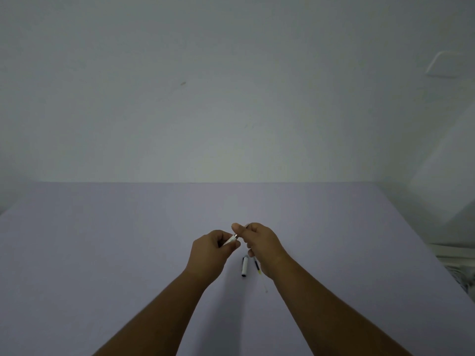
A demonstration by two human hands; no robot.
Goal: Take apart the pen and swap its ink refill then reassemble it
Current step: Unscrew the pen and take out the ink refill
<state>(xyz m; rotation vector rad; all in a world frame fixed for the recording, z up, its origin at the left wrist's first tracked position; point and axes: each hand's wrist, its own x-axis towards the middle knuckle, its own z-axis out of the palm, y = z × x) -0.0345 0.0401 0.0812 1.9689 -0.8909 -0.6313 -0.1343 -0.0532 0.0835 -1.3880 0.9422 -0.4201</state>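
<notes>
My left hand is closed around the white pen barrel, which points up and to the right. My right hand pinches the pen's front end just past the metal ring; that part is hidden under my fingers. On the table under my hands lies the white pen cap with a dark clip and a dark end. Beside it, to the right, lies a thin ink refill, partly covered by my right wrist.
The pale lilac table meets a plain light wall at the back. Its right edge runs diagonally toward me, with white furniture beyond it. A white fitting hangs on the wall at upper right.
</notes>
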